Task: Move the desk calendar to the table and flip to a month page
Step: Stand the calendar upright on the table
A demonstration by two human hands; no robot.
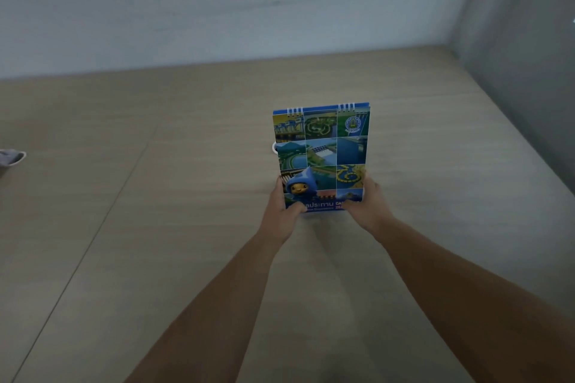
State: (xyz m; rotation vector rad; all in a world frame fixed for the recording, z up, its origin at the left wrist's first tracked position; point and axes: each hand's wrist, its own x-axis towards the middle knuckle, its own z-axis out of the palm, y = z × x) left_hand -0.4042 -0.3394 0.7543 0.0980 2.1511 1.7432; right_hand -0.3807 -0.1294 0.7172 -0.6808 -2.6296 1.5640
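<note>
The desk calendar stands upright on the pale wooden table, near the middle of the view. Its cover faces me: a blue border, a grid of green and blue aerial photos, a blue cartoon mascot at the lower left, white wire binding along the top. My left hand grips its lower left corner, thumb on the cover. My right hand grips the lower right corner the same way. Both forearms stretch forward from the bottom of the view.
A pale wall runs along the table's far edge, and a grey wall closes the right side. A grey object lies at the left border. A small white ring shows just behind the calendar's left edge.
</note>
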